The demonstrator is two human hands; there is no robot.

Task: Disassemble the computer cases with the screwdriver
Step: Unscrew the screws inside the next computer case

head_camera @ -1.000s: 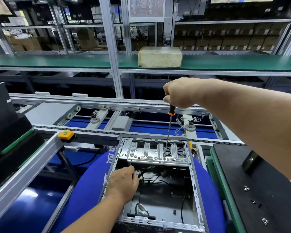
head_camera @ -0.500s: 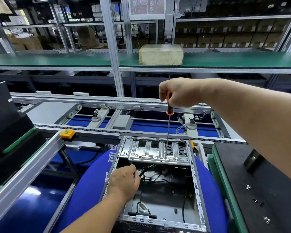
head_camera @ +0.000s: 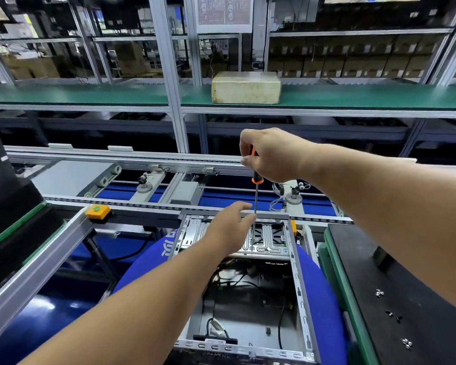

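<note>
Open computer case (head_camera: pixel 248 299) sits low centre of the frame on a round blue mat (head_camera: pixel 324 299), lid off, cables showing inside. At its far end, centre frame, is a ribbed metal plate (head_camera: pixel 263 241).

Right hand (head_camera: pixel 271 154), upper centre, holds the screwdriver (head_camera: pixel 256 196) by its orange/black handle, fingers curled round it w/ thumb side toward the lens. Shaft runs almost straight down; tip sits on or just above the plate, can't tell if it's seated in a screw.

Left hand (head_camera: pixel 229 227) reaches over the plate from lower left, fingers extended and loosely together, fingertips right beside the shaft, prob. touching it. It holds nothing.

Step in hand, by my read: backing out a screw on that plate. To do it well:
- keep shaft plumb over the screw, no lean
- use left fingertips to steady the shaft low down, light contact only
- push down firmly before turning so the tip doesn't cam out
- as it loosens, ease off pressure and catch the screw so it doesn't drop among the cables

Loose screws (head_camera: pixel 379 293) already lie on the black desk mat (head_camera: pixel 406 272) at right of frame; this one likely goes there too.
</note>
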